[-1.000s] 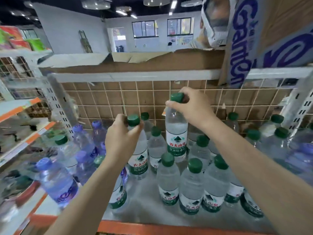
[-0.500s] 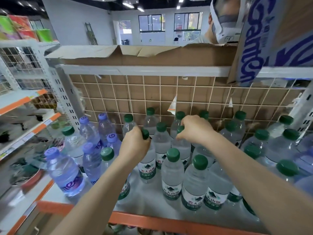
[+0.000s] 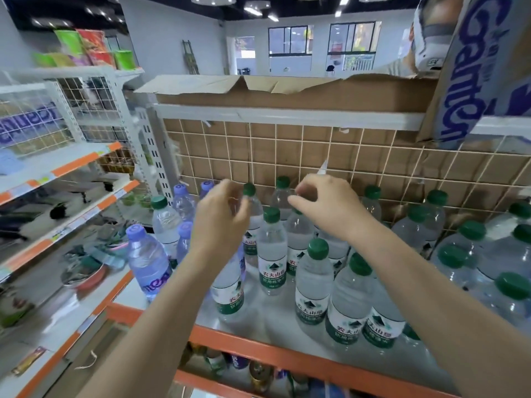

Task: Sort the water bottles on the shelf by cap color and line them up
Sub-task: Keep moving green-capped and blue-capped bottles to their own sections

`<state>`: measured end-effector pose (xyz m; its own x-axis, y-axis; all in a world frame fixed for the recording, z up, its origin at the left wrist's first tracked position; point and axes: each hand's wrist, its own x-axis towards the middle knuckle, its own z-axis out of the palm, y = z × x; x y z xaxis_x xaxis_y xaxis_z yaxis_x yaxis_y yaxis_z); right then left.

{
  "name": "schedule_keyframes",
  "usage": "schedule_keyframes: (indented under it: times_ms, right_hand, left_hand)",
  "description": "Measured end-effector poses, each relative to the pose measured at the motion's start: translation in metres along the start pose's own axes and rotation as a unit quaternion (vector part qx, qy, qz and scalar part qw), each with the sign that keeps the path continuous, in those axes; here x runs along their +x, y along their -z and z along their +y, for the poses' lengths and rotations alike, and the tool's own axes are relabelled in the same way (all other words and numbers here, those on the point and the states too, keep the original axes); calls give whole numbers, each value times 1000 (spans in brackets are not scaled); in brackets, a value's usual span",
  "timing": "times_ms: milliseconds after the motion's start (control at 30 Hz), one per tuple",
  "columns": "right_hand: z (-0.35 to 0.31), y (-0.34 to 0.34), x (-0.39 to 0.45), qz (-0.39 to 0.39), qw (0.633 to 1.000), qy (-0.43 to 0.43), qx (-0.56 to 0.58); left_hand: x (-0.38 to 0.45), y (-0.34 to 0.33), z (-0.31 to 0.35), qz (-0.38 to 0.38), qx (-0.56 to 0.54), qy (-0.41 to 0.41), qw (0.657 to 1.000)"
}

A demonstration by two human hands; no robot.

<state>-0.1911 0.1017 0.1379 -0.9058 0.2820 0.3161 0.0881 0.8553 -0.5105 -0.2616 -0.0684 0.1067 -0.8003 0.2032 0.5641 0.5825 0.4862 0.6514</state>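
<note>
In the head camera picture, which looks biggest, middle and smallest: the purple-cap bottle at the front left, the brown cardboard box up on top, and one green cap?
1. Brown cardboard box, widest by far.
2. Purple-cap bottle.
3. Green cap, smallest.

The bottle sits nearer the camera than the box, so it looks larger than it otherwise would, yet the box still looks biggest.

1. The scene is bright and evenly lit; ceiling lamps (image 3: 253, 8) glow along the top edge, and windows (image 3: 321, 38) at upper centre add daylight.
2. Shadows are soft and faint on the shelf (image 3: 267, 323) at lower centre.
3. Motion blur smears the left side (the lower left most of all).
4. Wide-angle distortion bends lines at the frame's edges.
5. Both hands look slightly soft.
</note>
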Motion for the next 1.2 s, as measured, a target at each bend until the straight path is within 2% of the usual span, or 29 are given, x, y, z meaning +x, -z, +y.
schedule_keyframes:
  times_ms: [133, 233, 367, 533, 700, 800, 967, 1100, 1200]
  right_hand:
    - [-44, -24, -4, 14, 990, 38, 135]
    - [-72, -55, -4, 30, 984, 41, 169]
    - [-92, -93, 8, -16, 990, 7, 137]
    - [-88, -122, 42, -83, 992, -93, 6]
    - [-75, -137, 61, -172, 958, -194, 124]
    - [-66, -150, 67, -189, 945, -205, 169]
    - [-61, -166, 66, -161, 946, -187, 212]
    - [-59, -161, 66, -137, 946, -173, 237]
    - [-64, -145, 68, -103, 956, -149, 232]
  left_hand:
    - [5, 43, -34, 95, -3, 43, 995]
    - [8, 64, -74, 114, 59, 80, 988]
    - [11, 82, -130, 66, 119, 142, 981]
    - [3, 87, -173, 16, 33, 242, 970]
    - [1, 68, -205, -35, -64, 293, 953]
    - [-1, 56, -209, -10, -92, 283, 955]
    - [0, 51, -205, 54, -126, 272, 953]
    - [4, 56, -198, 107, -114, 248, 956]
    - [12, 70, -177, 153, -44, 186, 970]
